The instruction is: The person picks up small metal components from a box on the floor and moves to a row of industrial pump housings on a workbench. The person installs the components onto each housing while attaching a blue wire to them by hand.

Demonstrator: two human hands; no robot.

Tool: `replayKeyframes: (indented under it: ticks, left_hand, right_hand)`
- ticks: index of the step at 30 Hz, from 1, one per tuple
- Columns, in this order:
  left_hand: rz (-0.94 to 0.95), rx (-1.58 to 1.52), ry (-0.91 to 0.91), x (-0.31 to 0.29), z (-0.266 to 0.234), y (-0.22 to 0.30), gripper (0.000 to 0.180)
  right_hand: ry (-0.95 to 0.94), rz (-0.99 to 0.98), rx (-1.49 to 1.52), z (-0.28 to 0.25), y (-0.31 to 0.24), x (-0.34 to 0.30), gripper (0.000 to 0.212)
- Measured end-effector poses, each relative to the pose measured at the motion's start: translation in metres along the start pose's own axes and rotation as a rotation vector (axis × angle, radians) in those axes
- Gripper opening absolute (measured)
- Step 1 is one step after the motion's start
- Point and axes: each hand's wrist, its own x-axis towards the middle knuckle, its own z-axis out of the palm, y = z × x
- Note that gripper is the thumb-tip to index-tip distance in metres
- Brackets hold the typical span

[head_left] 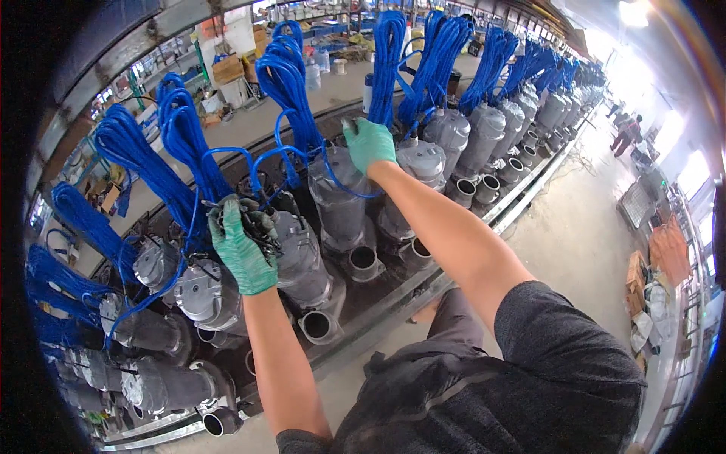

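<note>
My left hand (240, 246), in a green knit glove, is closed around a clump of small black parts (261, 227); their exact kind is unclear. It hovers over the tops of grey metal pumps, close to one pump (299, 250) with a round outlet at its foot. My right hand (370, 144), gloved the same way with dark fingertips, reaches out over another pump (338, 200). Its fingers are bent and slightly apart, with nothing visible in them. Coiled blue cables (291, 91) rise from the pumps, and one loose loop hangs below my right wrist.
Pumps with bundled blue cables (435, 64) stand in rows along a dark bench with a metal edge rail (401, 291). Behind it are shelves and cardboard boxes (227, 69). On the right, crates (639, 204) and an orange sack (669, 253) line the walkway; a person (628, 136) is far off.
</note>
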Motion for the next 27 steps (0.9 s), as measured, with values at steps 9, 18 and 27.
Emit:
replayKeyframes:
  ticks: [9,18,27]
  left_hand:
    - [-0.02,0.059,0.113,-0.007,0.011,0.009,0.04]
    - [0.042,0.09,0.091,-0.003,0.011,-0.002,0.017]
    - [0.017,0.094,0.126,0.003,-0.005,0.005,0.018]
  right_hand:
    - [-0.393,-0.072,-0.069,-0.021,0.003,0.026,0.06]
    - [-0.069,-0.012,-0.062,0.003,0.002,0.001,0.057]
    - [-0.301,-0.079,0.276,-0.044,0.017,-0.001,0.055]
